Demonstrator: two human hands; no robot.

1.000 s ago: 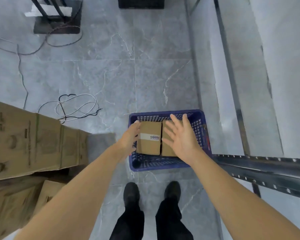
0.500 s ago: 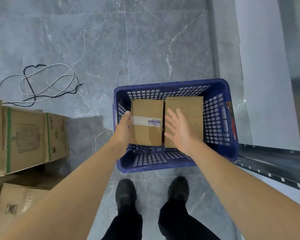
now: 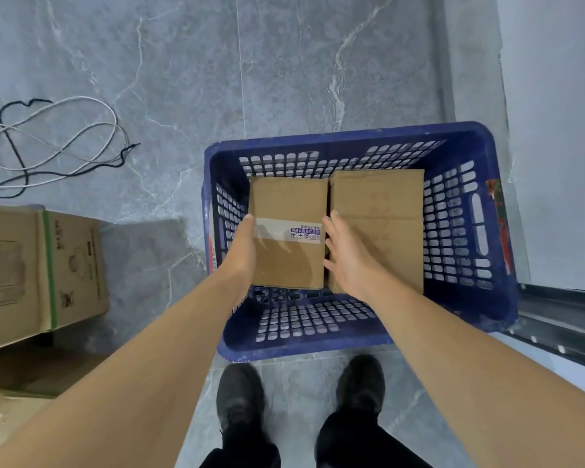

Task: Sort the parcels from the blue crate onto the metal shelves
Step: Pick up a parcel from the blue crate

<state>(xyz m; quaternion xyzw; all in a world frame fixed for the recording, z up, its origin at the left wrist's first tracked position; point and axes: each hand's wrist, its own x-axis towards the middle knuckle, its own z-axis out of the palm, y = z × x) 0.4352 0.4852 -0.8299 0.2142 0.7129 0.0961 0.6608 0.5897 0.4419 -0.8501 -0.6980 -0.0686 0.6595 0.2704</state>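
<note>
Both hands have dropped into the blue crate [image 3: 358, 342]: left hand [image 3: 247, 248] against the taped parcel's [image 3: 287, 231] left side, right hand [image 3: 347, 258] open-fingered at its right edge. Not gripped yet; lift seems imminent.

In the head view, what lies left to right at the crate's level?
Large carton → left hand → taped parcel → right hand → plain parcel → blue crate wall → metal shelf rail.

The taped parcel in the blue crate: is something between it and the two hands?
Nothing visible. The left hand and right hand flank the taped parcel. The second parcel lies close beside it, leaving the right fingers little room.
</note>
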